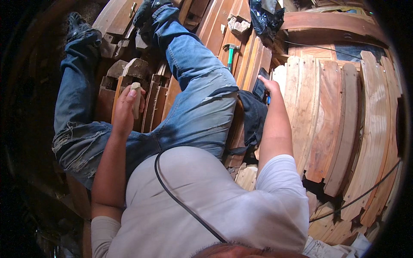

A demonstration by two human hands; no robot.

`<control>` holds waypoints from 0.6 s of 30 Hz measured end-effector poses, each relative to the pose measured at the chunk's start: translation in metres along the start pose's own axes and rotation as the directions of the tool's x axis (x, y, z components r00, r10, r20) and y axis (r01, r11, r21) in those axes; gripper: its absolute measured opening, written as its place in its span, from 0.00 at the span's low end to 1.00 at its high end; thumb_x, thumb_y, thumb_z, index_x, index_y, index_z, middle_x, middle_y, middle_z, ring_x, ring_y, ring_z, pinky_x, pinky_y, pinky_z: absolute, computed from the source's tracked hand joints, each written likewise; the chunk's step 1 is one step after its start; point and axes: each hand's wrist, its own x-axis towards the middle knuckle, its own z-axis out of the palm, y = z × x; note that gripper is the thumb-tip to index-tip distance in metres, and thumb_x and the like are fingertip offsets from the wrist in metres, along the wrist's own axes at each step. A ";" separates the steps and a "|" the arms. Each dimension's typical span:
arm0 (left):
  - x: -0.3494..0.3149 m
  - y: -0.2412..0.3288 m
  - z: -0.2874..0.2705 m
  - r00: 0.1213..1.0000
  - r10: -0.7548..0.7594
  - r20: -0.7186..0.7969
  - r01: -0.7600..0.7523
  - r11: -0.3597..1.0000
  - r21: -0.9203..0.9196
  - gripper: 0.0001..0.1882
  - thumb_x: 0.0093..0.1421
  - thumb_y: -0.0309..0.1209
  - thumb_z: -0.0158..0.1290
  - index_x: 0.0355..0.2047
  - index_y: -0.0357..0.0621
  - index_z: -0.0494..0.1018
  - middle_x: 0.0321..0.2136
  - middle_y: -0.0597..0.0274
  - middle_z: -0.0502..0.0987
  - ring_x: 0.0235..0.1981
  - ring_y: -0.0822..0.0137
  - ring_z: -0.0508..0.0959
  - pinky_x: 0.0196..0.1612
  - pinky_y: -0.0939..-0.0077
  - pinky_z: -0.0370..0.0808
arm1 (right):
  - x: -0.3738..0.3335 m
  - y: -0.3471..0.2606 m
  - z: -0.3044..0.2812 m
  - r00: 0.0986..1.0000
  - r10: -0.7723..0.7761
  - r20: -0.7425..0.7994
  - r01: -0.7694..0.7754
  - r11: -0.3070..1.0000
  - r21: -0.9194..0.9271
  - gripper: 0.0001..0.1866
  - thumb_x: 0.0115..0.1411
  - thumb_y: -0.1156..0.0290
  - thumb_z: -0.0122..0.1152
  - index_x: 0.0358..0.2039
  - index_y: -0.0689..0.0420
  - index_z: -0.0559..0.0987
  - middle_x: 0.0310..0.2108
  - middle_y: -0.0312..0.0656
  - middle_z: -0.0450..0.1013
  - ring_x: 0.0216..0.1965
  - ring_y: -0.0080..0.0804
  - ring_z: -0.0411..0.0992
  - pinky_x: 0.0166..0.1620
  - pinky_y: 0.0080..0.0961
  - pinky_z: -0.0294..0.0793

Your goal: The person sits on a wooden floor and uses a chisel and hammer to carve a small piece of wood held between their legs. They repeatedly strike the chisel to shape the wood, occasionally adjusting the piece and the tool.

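My left hand [124,106] is closed around a short pale wooden stick [136,98], held upright above my lap, between my knees. Out to the right, beside my thigh, my right hand [272,85] grips a dark smartphone [259,88]; its screen is too small to make out. Just left of the phone, a claw hammer [231,55] with a green handle rests on reddish-brown boards. A dark cloth or bag [252,117] lies under my right forearm, against my leg.
Long sawn planks [320,116] are stacked on the right. Rough wood blocks [129,69] and narrow boards lie between my legs. A black plastic bag [266,19] sits at the far side. One black cable [180,193] crosses my shirt; another [357,198] crosses the planks.
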 end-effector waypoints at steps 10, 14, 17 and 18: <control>0.001 0.001 0.004 0.989 -0.107 -0.107 0.105 0.994 -0.026 0.25 0.73 0.52 0.43 0.45 0.42 0.75 0.27 0.64 0.73 0.29 0.73 0.73 0.34 0.77 0.70 | -0.064 -0.057 -0.043 0.969 -0.247 -0.026 0.202 0.723 0.660 0.09 0.67 0.67 0.55 0.45 0.56 0.72 0.23 0.35 0.67 0.15 0.22 0.64 0.16 0.25 0.66; 0.009 -0.011 0.006 0.981 -0.158 -0.112 0.155 0.987 -0.040 0.25 0.73 0.53 0.43 0.45 0.43 0.75 0.27 0.64 0.73 0.29 0.73 0.74 0.35 0.76 0.70 | -0.113 -0.092 -0.027 0.910 -0.411 0.059 0.269 0.692 0.670 0.16 0.66 0.73 0.54 0.53 0.58 0.71 0.23 0.33 0.67 0.16 0.18 0.64 0.16 0.21 0.67; 0.010 -0.015 0.008 0.969 -0.208 -0.132 0.206 0.978 -0.028 0.25 0.73 0.53 0.44 0.47 0.43 0.75 0.27 0.64 0.73 0.29 0.73 0.74 0.34 0.75 0.70 | -0.167 -0.121 0.002 0.813 -0.560 0.161 0.302 0.641 0.706 0.23 0.62 0.76 0.55 0.59 0.62 0.68 0.23 0.33 0.67 0.17 0.20 0.66 0.19 0.24 0.71; 0.012 -0.019 0.007 0.962 -0.238 -0.136 0.235 0.971 -0.042 0.25 0.73 0.53 0.44 0.48 0.43 0.74 0.27 0.64 0.73 0.30 0.72 0.74 0.35 0.74 0.71 | -0.185 -0.134 0.014 0.781 -0.584 0.223 0.275 0.641 0.716 0.24 0.63 0.77 0.55 0.60 0.62 0.68 0.24 0.33 0.68 0.18 0.20 0.67 0.21 0.24 0.72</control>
